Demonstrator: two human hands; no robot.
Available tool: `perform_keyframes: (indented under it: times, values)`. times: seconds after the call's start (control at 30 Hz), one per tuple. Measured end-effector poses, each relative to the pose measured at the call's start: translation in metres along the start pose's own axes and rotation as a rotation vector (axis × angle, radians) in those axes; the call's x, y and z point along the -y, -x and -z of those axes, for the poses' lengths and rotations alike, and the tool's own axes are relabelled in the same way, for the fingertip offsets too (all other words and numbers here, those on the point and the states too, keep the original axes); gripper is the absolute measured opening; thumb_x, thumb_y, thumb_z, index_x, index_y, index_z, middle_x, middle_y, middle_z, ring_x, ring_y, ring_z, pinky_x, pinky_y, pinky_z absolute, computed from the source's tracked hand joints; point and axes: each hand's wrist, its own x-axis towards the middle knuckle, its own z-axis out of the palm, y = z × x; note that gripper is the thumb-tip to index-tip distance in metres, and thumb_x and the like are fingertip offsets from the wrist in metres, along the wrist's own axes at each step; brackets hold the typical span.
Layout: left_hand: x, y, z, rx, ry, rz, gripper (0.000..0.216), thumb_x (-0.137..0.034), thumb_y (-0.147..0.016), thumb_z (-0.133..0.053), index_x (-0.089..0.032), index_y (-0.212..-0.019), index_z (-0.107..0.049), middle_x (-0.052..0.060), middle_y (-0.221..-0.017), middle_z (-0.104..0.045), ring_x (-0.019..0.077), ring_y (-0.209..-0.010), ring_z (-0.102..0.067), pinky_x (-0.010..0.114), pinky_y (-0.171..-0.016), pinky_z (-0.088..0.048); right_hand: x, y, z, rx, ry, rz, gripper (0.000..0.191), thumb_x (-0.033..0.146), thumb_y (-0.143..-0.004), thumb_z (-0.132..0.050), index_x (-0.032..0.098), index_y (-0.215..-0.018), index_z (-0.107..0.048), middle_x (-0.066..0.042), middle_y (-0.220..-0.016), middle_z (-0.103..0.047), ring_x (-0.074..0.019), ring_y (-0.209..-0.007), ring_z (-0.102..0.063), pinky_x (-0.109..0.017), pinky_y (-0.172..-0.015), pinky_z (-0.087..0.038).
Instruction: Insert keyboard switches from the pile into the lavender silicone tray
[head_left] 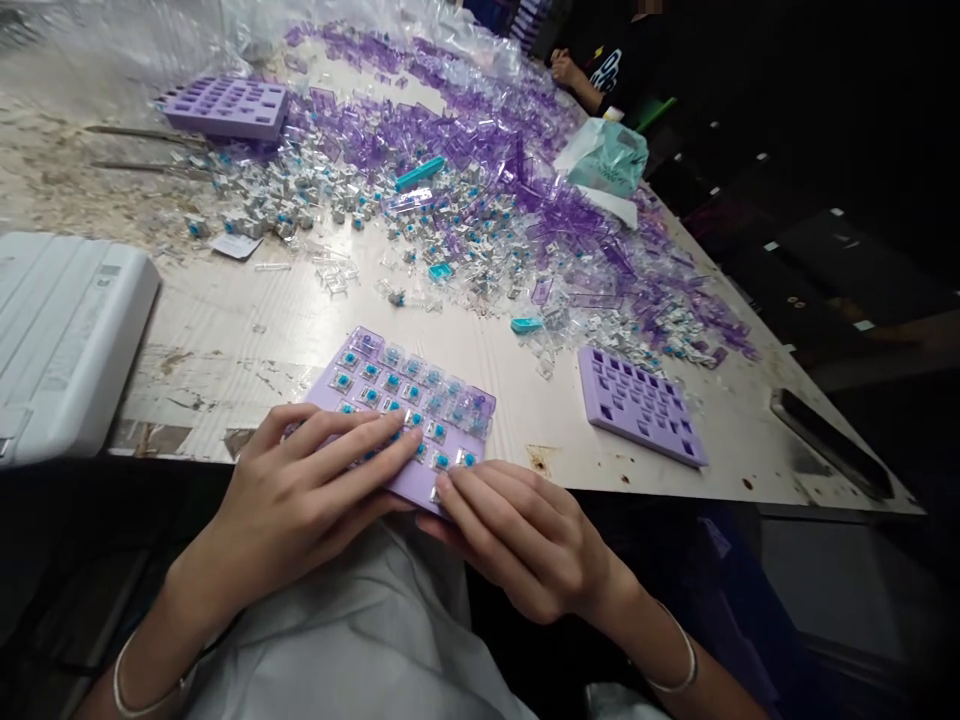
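A lilac tray [420, 395] filled with several blue-stemmed key switches lies at the table's near edge, overhanging it toward me. My left hand [315, 490] grips its near left part, fingers laid across the switches and thumb beneath. My right hand [517, 535] holds the near right corner, fingertips pressing on the tray's top, fingers close together. Both wrists wear thin bangles.
An empty lilac tray [637, 405] lies to the right, another [225, 105] far left. Loose switches and purple clear caps [465, 180] cover the table's middle. A white case [60, 330] sits left, a phone [829, 440] right, a tissue pack [607, 160] far right. Another person's hand [562, 70] rests at the far end.
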Motion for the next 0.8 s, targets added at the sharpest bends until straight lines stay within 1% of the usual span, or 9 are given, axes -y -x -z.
perform_keyframes:
  times: [0.07, 0.1, 0.17, 0.23, 0.33, 0.43, 0.53, 0.63, 0.8]
  values:
    - [0.001, 0.001, -0.002, -0.021, 0.000, -0.016, 0.031, -0.030, -0.094, -0.057, -0.022, -0.124, -0.059, 0.001, -0.121, -0.069, 0.0176, -0.101, -0.065, 0.036, -0.083, -0.041, 0.001, 0.003, -0.005, -0.092, -0.010, -0.007, 0.014, 0.021, -0.087, -0.067, 0.008, -0.092, -0.070, -0.005, -0.079, -0.074, -0.0150, -0.079, -0.067, -0.026, -0.074, -0.061]
    - [0.001, 0.002, -0.003, -0.033, -0.007, -0.024, 0.031, -0.030, -0.094, -0.057, -0.021, -0.124, -0.059, 0.001, -0.121, -0.069, 0.0172, -0.101, -0.066, 0.036, -0.083, -0.041, 0.001, 0.005, -0.007, -0.115, -0.014, -0.006, 0.016, 0.021, -0.087, -0.068, 0.006, -0.093, -0.069, -0.006, -0.079, -0.074, -0.0154, -0.080, -0.067, -0.027, -0.074, -0.061]
    - [0.001, 0.003, -0.005, -0.062, -0.024, -0.030, 0.031, -0.029, -0.094, -0.057, -0.020, -0.124, -0.060, 0.001, -0.121, -0.069, 0.0159, -0.101, -0.066, 0.035, -0.084, -0.042, -0.001, 0.008, -0.010, -0.104, -0.006, 0.014, 0.018, 0.020, -0.086, -0.069, 0.005, -0.095, -0.069, -0.007, -0.081, -0.073, -0.0157, -0.083, -0.066, -0.027, -0.075, -0.060]
    - [0.000, 0.004, -0.007, -0.107, -0.033, -0.029, 0.031, -0.029, -0.094, -0.058, -0.020, -0.123, -0.061, 0.000, -0.119, -0.070, 0.0150, -0.099, -0.067, 0.033, -0.083, -0.042, -0.004, 0.009, -0.010, -0.103, 0.019, 0.032, 0.014, 0.015, -0.086, -0.067, 0.005, -0.095, -0.068, -0.007, -0.083, -0.072, -0.0156, -0.085, -0.065, -0.026, -0.077, -0.060]
    - [0.001, 0.005, -0.011, -0.220, -0.040, -0.055, 0.033, -0.032, -0.092, -0.061, -0.017, -0.121, -0.063, 0.002, -0.112, -0.073, 0.0143, -0.092, -0.067, 0.032, -0.076, -0.041, -0.006, 0.005, -0.007, -0.166, 0.050, 0.042, 0.009, 0.013, -0.089, -0.062, 0.007, -0.091, -0.069, -0.007, -0.083, -0.069, -0.0151, -0.084, -0.063, -0.026, -0.077, -0.059]
    - [0.002, 0.006, -0.012, -0.305, -0.057, -0.103, 0.035, -0.036, -0.092, -0.061, -0.014, -0.119, -0.064, 0.005, -0.103, -0.075, 0.0138, -0.087, -0.067, 0.031, -0.072, -0.040, -0.008, -0.001, -0.006, -0.184, 0.046, 0.084, 0.014, 0.019, -0.093, -0.057, 0.012, -0.089, -0.069, -0.006, -0.084, -0.067, -0.0132, -0.082, -0.061, -0.024, -0.078, -0.058]
    - [0.002, 0.006, -0.013, -0.344, -0.063, -0.101, 0.035, -0.038, -0.093, -0.059, -0.014, -0.119, -0.064, 0.005, -0.099, -0.076, 0.0132, -0.083, -0.067, 0.031, -0.071, -0.040, -0.010, -0.006, -0.005, -0.202, 0.047, 0.115, 0.016, 0.021, -0.094, -0.056, 0.012, -0.088, -0.069, -0.006, -0.086, -0.064, -0.0120, -0.081, -0.060, -0.023, -0.079, -0.057]
    - [0.001, 0.004, -0.015, -0.380, -0.070, -0.091, 0.034, -0.038, -0.093, -0.059, -0.015, -0.117, -0.065, 0.004, -0.099, -0.076, 0.0130, -0.084, -0.067, 0.030, -0.071, -0.040, -0.012, -0.008, -0.005, -0.232, 0.062, 0.124, 0.019, 0.020, -0.094, -0.054, 0.012, -0.083, -0.067, -0.006, -0.083, -0.062, -0.0120, -0.078, -0.058, -0.024, -0.077, -0.056]
    - [0.004, 0.001, -0.018, -0.403, -0.064, -0.103, 0.036, -0.041, -0.091, -0.061, -0.015, -0.116, -0.066, 0.004, -0.099, -0.076, 0.0136, -0.089, -0.068, 0.030, -0.073, -0.041, -0.012, -0.014, -0.002, -0.207, 0.100, 0.109, 0.026, 0.023, -0.096, -0.052, 0.017, -0.075, -0.066, -0.004, -0.076, -0.063, -0.0128, -0.075, -0.057, -0.025, -0.071, -0.053]
